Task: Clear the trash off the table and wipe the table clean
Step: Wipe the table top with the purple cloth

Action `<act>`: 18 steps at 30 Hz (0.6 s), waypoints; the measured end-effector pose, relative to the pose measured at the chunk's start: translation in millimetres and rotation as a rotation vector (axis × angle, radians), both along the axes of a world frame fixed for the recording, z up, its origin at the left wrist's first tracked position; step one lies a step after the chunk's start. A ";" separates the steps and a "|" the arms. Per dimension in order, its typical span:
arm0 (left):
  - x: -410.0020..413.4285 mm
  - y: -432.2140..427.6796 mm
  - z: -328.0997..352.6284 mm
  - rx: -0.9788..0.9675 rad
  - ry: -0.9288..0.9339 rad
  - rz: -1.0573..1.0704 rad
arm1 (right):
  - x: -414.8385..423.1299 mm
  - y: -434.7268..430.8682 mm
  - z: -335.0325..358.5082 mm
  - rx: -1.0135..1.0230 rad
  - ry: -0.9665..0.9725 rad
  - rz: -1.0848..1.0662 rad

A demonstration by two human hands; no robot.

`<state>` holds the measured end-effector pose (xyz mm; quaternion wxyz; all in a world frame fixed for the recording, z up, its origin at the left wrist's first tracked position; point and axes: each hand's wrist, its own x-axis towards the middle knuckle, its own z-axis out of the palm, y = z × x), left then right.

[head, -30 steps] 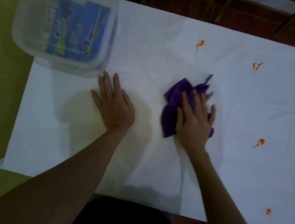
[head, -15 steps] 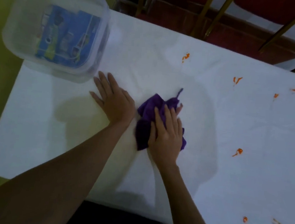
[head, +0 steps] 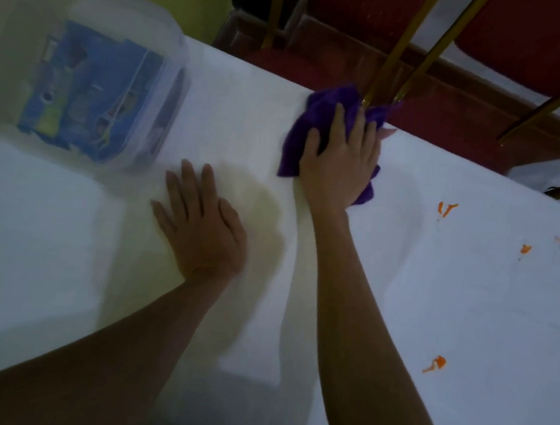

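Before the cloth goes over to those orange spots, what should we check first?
1. Purple cloth under the right hand, fingers pressed flat on it: ok.
2. Left hand flat on the table: ok.
3. Way from the cloth to the orange smears free of things: ok.
4. Smears wiped away: not ok, several show on the right side.
5. Cloth's underside clean enough: cannot tell.
6. Clear bin out of the wiping path: ok.
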<state>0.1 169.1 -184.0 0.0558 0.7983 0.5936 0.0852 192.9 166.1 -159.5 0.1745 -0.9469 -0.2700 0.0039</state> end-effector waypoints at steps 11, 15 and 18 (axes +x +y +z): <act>2.9 -0.8 -0.2 0.039 -0.003 0.016 | 10.5 -90.3 -5.7 0.033 -0.030 -0.110; 0.2 -1.4 -2.2 0.040 0.012 0.007 | 24.6 -5.5 -4.5 -0.005 0.029 -0.148; 1.1 -1.9 -1.2 0.025 0.010 0.004 | -10.1 18.6 3.1 -0.036 0.062 0.104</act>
